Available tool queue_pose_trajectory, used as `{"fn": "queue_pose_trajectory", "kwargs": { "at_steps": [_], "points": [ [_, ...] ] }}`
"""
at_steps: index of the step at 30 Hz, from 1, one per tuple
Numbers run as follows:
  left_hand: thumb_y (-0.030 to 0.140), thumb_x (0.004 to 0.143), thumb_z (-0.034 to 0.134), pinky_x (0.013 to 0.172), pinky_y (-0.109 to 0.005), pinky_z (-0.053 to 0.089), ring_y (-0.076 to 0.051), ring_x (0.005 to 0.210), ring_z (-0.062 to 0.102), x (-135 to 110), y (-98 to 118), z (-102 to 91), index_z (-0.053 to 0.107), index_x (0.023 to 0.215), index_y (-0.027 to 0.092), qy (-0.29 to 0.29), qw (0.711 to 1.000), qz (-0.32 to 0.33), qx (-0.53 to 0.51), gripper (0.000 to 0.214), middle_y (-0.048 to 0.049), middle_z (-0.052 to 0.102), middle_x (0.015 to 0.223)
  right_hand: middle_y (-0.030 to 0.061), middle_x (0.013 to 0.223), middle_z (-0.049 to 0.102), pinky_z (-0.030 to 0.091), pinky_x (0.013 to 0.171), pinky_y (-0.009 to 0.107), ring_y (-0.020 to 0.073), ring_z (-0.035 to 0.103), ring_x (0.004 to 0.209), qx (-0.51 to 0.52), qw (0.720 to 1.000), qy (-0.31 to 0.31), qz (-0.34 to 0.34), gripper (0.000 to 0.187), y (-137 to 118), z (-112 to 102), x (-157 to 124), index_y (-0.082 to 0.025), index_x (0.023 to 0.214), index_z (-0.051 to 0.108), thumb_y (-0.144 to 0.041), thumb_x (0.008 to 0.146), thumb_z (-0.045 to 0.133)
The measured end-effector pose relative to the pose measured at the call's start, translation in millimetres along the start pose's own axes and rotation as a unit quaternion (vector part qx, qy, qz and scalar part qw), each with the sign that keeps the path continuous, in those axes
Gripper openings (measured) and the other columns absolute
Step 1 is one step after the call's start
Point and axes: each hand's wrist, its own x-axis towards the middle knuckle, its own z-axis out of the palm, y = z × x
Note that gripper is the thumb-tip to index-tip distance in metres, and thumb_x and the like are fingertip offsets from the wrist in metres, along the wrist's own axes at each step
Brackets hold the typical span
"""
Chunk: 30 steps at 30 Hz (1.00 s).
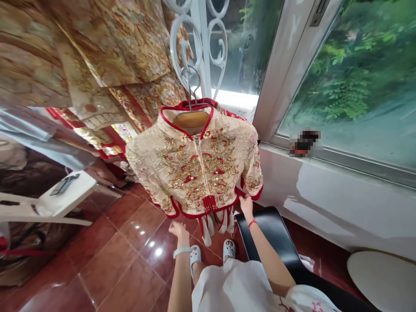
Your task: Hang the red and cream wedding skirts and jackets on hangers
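A cream jacket point(198, 169) with gold and red embroidery and red trim hangs on a wooden hanger point(191, 118) from a white scrolled metal rack point(198, 39). My right hand point(246, 204) pinches the jacket's lower right hem near the sleeve cuff; a red string circles that wrist. My left hand point(178, 229), wearing a white band, hovers just below the left hem with fingers curled loosely, touching nothing I can make out.
More gold embroidered garments point(97, 52) hang at upper left. A black seat point(276, 242) stands by my right leg below the window ledge point(338, 160). A white stool point(61, 195) is on the left. Glossy red floor tiles point(130, 255) lie below.
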Motion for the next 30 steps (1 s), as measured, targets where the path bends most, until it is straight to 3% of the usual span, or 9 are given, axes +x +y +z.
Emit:
{"fn": "queue_pose_trajectory", "kwargs": {
  "at_steps": [3, 5, 8, 10, 12, 16, 25, 27, 30],
  "points": [
    [0.012, 0.076, 0.053, 0.091, -0.043, 0.049, -0.024, 0.102, 0.057, -35, 37, -6.3, 0.047, 0.090, 0.024, 0.012, 0.993, 0.115, -0.001, 0.019, -0.0044, 0.053, 0.098, 0.0122, 0.099, 0.068, 0.045, 0.089, 0.038, 0.0294, 0.060, 0.103, -0.110, 0.987, 0.044, -0.112, 0.020, -53, 7, -27, -0.022, 0.086, 0.057, -0.032, 0.072, 0.066],
    [0.014, 0.078, 0.056, 0.098, -0.042, 0.046, -0.024, 0.107, 0.056, -58, 86, 6.9, 0.054, 0.099, 0.024, -0.084, 0.955, 0.283, 0.030, 0.023, -0.0066, 0.056, 0.107, 0.0072, 0.086, 0.067, 0.045, 0.079, 0.035, 0.0246, 0.061, 0.083, -0.184, 0.956, -0.015, -0.229, 0.013, -103, 29, -47, -0.023, 0.081, 0.058, -0.036, 0.082, 0.058],
    [0.014, 0.082, 0.054, 0.109, -0.048, 0.036, -0.028, 0.116, 0.053, -86, 183, 47.0, 0.059, 0.109, 0.024, -0.249, 0.770, 0.572, 0.135, 0.029, -0.0091, 0.060, 0.114, 0.0022, 0.078, 0.065, 0.042, 0.066, 0.029, 0.0181, 0.058, 0.069, -0.145, 0.905, -0.146, -0.373, 0.021, -179, 83, -71, -0.023, 0.085, 0.059, -0.040, 0.091, 0.048],
    [0.013, 0.084, 0.052, 0.116, -0.051, 0.027, -0.030, 0.130, 0.044, -97, 241, 76.4, 0.057, 0.120, 0.024, -0.290, 0.657, 0.670, 0.189, 0.038, -0.0104, 0.057, 0.129, 0.0011, 0.073, 0.063, 0.040, 0.063, 0.027, 0.0162, 0.055, 0.063, -0.152, 0.887, -0.134, -0.414, 0.023, -214, 119, -77, -0.022, 0.082, 0.058, -0.040, 0.093, 0.049],
    [0.012, 0.085, 0.050, 0.118, -0.055, 0.019, -0.031, 0.131, 0.042, -100, 280, 99.1, 0.059, 0.115, 0.022, -0.303, 0.585, 0.718, 0.222, 0.033, -0.0110, 0.060, 0.124, 0.0016, 0.068, 0.061, 0.038, 0.063, 0.027, 0.0164, 0.054, 0.061, -0.186, 0.879, -0.088, -0.430, 0.023, -232, 145, -76, -0.021, 0.077, 0.056, -0.038, 0.092, 0.053],
    [0.012, 0.087, 0.046, 0.114, -0.059, 0.023, -0.032, 0.113, 0.052, -93, 301, 115.4, 0.062, 0.094, 0.019, -0.323, 0.505, 0.745, 0.291, 0.019, -0.0115, 0.063, 0.096, 0.0045, 0.069, 0.062, 0.037, 0.064, 0.027, 0.0180, 0.054, 0.063, -0.209, 0.868, -0.053, -0.448, 0.020, -233, 159, -68, -0.021, 0.070, 0.054, -0.028, 0.089, 0.055],
    [0.011, 0.089, 0.040, 0.103, -0.054, 0.034, -0.031, 0.103, 0.052, -81, 298, 103.5, 0.063, 0.092, 0.016, -0.338, 0.457, 0.749, 0.342, 0.024, -0.0124, 0.059, 0.094, 0.0009, 0.065, 0.058, 0.036, 0.057, 0.026, 0.0144, 0.046, 0.058, -0.081, 0.888, -0.161, -0.424, 0.029, -220, 140, -82, -0.019, 0.071, 0.061, -0.042, 0.087, 0.053],
    [0.009, 0.089, 0.040, 0.102, -0.054, 0.035, -0.031, 0.103, 0.053, -81, 301, 98.7, 0.063, 0.092, 0.017, -0.342, 0.440, 0.755, 0.345, 0.025, -0.0124, 0.060, 0.095, 0.0000, 0.064, 0.058, 0.037, 0.056, 0.026, 0.0142, 0.046, 0.057, -0.057, 0.898, -0.217, -0.378, 0.031, -193, 135, -81, -0.019, 0.071, 0.062, -0.044, 0.086, 0.053],
    [0.005, 0.087, 0.039, 0.101, -0.054, 0.036, -0.030, 0.106, 0.052, -71, 311, 82.8, 0.064, 0.097, 0.019, -0.349, 0.428, 0.760, 0.343, 0.031, -0.0123, 0.062, 0.101, 0.0012, 0.064, 0.061, 0.041, 0.060, 0.028, 0.0169, 0.051, 0.060, -0.122, 0.925, -0.223, -0.282, 0.029, -108, 112, -81, -0.021, 0.063, 0.060, -0.042, 0.081, 0.053]
  ]
}}
